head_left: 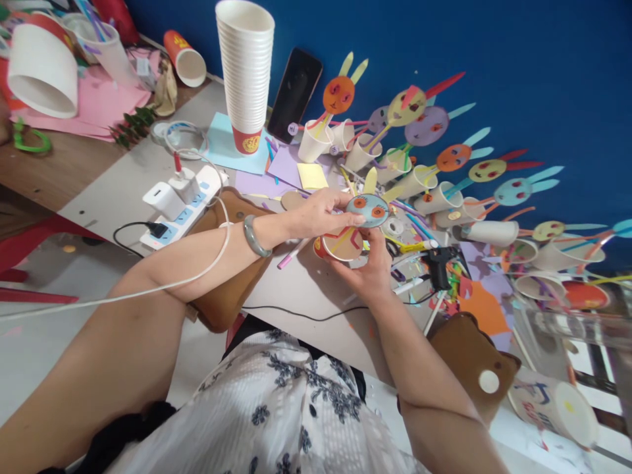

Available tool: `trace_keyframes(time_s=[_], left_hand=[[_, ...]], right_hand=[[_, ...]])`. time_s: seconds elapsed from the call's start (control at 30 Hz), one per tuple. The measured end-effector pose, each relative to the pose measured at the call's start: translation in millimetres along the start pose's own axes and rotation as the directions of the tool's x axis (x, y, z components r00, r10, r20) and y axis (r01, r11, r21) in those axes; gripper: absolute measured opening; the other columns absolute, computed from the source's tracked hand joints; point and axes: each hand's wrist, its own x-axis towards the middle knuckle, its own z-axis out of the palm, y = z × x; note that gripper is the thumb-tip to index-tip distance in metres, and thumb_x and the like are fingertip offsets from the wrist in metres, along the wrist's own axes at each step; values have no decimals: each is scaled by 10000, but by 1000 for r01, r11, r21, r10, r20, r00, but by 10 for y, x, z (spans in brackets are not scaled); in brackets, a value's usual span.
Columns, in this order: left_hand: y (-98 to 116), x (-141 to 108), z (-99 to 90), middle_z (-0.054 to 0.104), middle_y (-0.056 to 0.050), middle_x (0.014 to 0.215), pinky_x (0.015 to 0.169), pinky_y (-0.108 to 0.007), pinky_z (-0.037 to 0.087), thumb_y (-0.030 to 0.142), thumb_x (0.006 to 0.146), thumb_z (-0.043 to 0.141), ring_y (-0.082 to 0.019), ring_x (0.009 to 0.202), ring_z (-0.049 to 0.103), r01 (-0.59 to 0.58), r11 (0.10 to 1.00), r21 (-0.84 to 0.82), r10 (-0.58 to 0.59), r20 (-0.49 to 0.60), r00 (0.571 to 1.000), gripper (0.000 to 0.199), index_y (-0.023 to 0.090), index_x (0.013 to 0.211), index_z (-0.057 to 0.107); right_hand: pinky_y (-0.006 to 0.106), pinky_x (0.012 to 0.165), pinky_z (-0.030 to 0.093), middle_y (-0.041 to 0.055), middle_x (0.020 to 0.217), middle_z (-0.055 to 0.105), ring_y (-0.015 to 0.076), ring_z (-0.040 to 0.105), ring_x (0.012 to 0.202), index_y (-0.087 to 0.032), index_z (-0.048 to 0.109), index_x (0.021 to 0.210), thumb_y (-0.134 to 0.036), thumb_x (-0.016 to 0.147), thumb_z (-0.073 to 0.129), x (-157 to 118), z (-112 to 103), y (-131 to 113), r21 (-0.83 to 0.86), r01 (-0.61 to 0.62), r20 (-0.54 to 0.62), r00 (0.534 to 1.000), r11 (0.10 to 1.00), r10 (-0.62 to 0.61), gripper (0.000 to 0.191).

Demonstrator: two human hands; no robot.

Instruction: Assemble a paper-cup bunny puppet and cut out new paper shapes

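Observation:
Between my hands is a paper cup [320, 247] with its round end facing me and a pipe cleaner across it. Above the cup sits a light blue round paper face [367, 210] with orange eyes and two yellow ears [370, 181]. My left hand [323, 212] pinches the face's left edge between thumb and fingers. Below, my right hand [368, 266] wraps round the cup, its upper fingers close under the face. A pink marker or stick [291, 255] lies on the table left of the cup.
Finished rabbit-faced cups [363, 155] line the blue wall. A tall cup stack [247, 72], a phone [295, 95] and a power strip [185, 214] are at left. A black glue gun [439, 268] and paper scraps [481, 306] lie right. A white cable crosses my left arm.

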Motion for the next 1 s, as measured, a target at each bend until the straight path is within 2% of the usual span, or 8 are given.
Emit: trace_keyframes(time_s=[0.2, 0.37, 0.47, 0.6, 0.8, 1.0], left_hand=[[19, -15, -13, 770, -80, 889, 806, -291, 546, 608, 890, 758, -172, 854, 683, -2, 999, 42, 3, -11, 1000, 494, 115, 918, 756], [-142, 42, -29, 769, -59, 934, 894, -316, 550, 439, 786, 863, -187, 919, 701, -103, 992, 65, 106, -38, 994, 364, 127, 926, 736], [-196, 57, -22, 784, -61, 948, 880, -306, 557, 327, 793, 831, -188, 919, 714, -132, 990, 51, 134, -45, 990, 267, 127, 947, 745], [-158, 40, -1, 813, -69, 966, 904, -313, 575, 285, 825, 792, -202, 945, 747, -161, 987, 5, 161, -1, 987, 220, 127, 975, 766], [-53, 15, 16, 814, -35, 841, 855, -291, 575, 196, 848, 721, -179, 871, 753, -172, 985, 8, 170, 86, 982, 69, 153, 857, 773], [26, 5, 10, 801, -29, 841, 812, -272, 552, 89, 795, 636, -169, 850, 731, -185, 978, 100, 171, 134, 976, 142, 155, 774, 760]], right_hand=[[569, 1002, 615, 193, 1320, 707, 375, 714, 1207, -198, 450, 1544, -629, 821, 832, -10, 45, -9, -22, 21, -57, 998, 1000, -22, 924], [585, 1036, 604, 194, 1353, 693, 377, 706, 1243, -205, 372, 1600, -616, 829, 840, -21, 76, 5, -37, 40, -65, 997, 999, -42, 991], [586, 1039, 603, 194, 1369, 683, 379, 697, 1261, -212, 338, 1632, -585, 837, 846, -27, 78, 2, -22, 72, -79, 994, 997, -73, 1014], [582, 1037, 611, 205, 1402, 656, 381, 695, 1273, -222, 277, 1666, -534, 817, 881, -29, 75, -7, -8, 78, -67, 995, 997, -79, 1088], [559, 990, 642, 203, 1388, 641, 351, 726, 1198, -218, 354, 1618, -571, 820, 867, -29, 84, -39, 40, 42, -94, 995, 998, -38, 1013], [536, 945, 658, 197, 1368, 644, 354, 709, 1219, -212, 461, 1518, -624, 785, 878, -33, 78, -54, 35, -12, -105, 994, 999, 15, 938]])
